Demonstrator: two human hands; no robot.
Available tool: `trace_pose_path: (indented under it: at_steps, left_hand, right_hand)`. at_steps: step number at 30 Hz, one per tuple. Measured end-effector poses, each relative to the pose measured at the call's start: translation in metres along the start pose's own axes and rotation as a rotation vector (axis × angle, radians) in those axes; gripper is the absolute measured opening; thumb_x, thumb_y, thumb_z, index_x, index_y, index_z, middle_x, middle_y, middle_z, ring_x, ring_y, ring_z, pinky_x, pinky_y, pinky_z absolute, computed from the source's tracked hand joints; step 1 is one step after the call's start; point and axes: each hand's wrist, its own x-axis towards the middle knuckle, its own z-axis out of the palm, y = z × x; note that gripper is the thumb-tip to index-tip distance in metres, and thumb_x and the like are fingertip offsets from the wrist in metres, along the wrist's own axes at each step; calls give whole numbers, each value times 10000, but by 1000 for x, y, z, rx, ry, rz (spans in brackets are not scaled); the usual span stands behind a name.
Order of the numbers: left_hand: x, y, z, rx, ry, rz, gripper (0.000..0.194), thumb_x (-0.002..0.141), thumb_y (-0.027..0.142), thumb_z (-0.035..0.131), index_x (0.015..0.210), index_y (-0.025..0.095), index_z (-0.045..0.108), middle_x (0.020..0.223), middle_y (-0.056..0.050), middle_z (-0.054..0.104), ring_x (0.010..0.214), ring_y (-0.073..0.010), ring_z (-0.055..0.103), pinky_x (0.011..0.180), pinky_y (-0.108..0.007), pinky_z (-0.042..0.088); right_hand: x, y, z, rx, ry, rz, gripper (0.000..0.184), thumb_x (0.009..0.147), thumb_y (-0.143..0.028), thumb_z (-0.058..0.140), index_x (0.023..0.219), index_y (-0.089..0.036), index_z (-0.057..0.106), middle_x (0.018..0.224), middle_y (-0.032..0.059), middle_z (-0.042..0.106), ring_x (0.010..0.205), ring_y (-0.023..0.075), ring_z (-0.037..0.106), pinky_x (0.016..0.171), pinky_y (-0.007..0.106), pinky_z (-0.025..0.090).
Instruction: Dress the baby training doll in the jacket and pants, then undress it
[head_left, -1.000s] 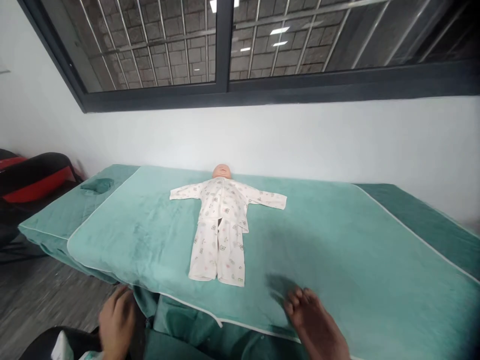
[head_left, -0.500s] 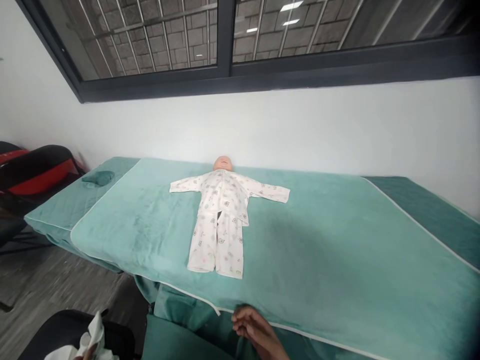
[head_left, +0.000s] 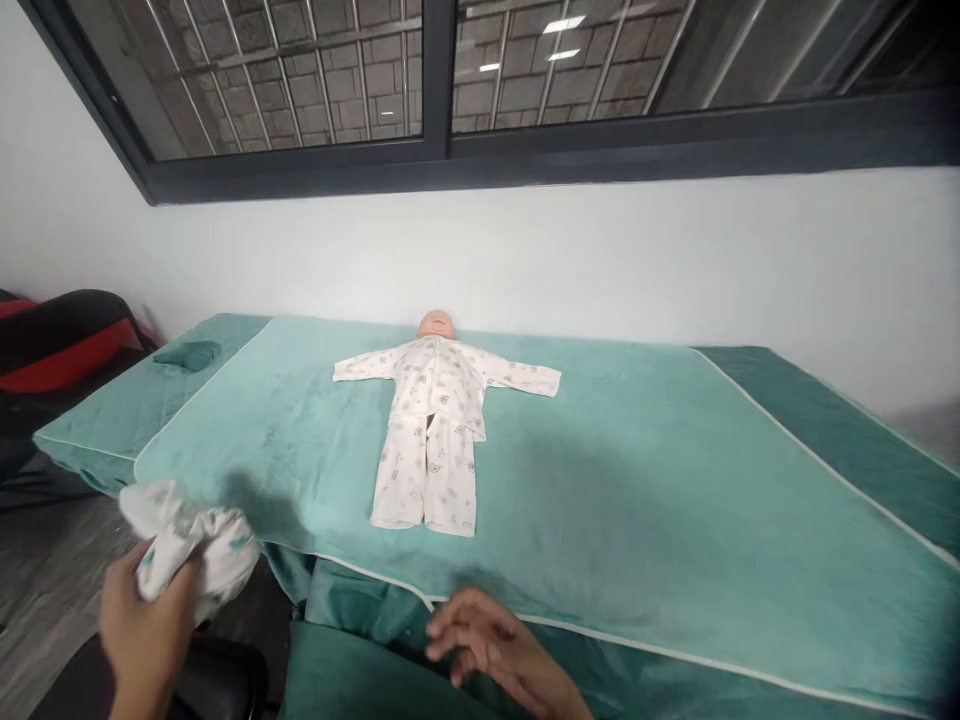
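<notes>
A baby doll (head_left: 431,420) in white printed pyjamas lies on its back on a teal blanket (head_left: 615,500), arms spread, head towards the wall. My left hand (head_left: 142,625) is at the lower left, closed on a bunched white cloth (head_left: 191,545) with small teal marks, held just off the blanket's near left corner. At the blanket's near edge hovers my right hand (head_left: 491,650), fingers loosely spread and holding nothing. Both hands are well short of the doll.
The blanket covers a long padded table with a darker green sheet (head_left: 840,430) showing at the right. A small green pad (head_left: 187,355) lies at the far left. A black and red chair (head_left: 67,345) stands left of the table. A black seat (head_left: 217,680) is below my left hand.
My left hand has risen from the lower left corner with the white cloth, up to the blanket's corner. My right hand has slid left along the near edge and its fingers have spread.
</notes>
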Motion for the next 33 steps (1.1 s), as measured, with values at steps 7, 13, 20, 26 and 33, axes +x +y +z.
trace_pose_path:
  at_steps: [7,13,20,26,33]
  left_hand:
    - [-52,164,81,-1130,-481,-139,473,801,396,727,1238,247,624,1173,-45,720,1007,-218,709,869,-359,605]
    - [-77,162,109,-1163,-745,-192,501,813,455,723,1269,266,637,1273,-51,717,1081,-265,714,908,-404,618]
    - [-73,118,124,-1046,-768,-61,518,797,467,761,1261,263,657,1374,-95,670,1222,-304,664,1045,-449,556]
    - [-53,140,117,-948,-883,61,525,853,501,721,1314,261,643,1431,-89,638,1205,-288,671,942,-381,575]
    - [-68,95,134,-729,-955,81,477,838,545,726,1189,223,710,1227,-115,734,1055,-289,709,977,-432,538]
  right_hand:
    - [121,-65,62,-442,-39,-285,1116,757,-478,888,1627,-472,189,1758,13,94,1619,288,118,1271,532,175]
    - [168,-67,73,-462,135,-379,1182,638,-513,932,1608,-346,279,1676,75,328,1500,300,394,1249,480,290]
    - [178,-56,69,-700,320,-499,759,579,-366,922,1269,-250,626,1291,67,628,1220,285,593,1105,426,444]
    - [115,-152,50,-1067,592,-766,529,669,-323,816,1171,-245,667,1220,80,678,1189,302,608,1063,436,464]
    - [13,-214,-62,-1487,1091,-674,588,660,-520,808,1146,-212,686,1241,136,644,1193,344,583,1061,498,441]
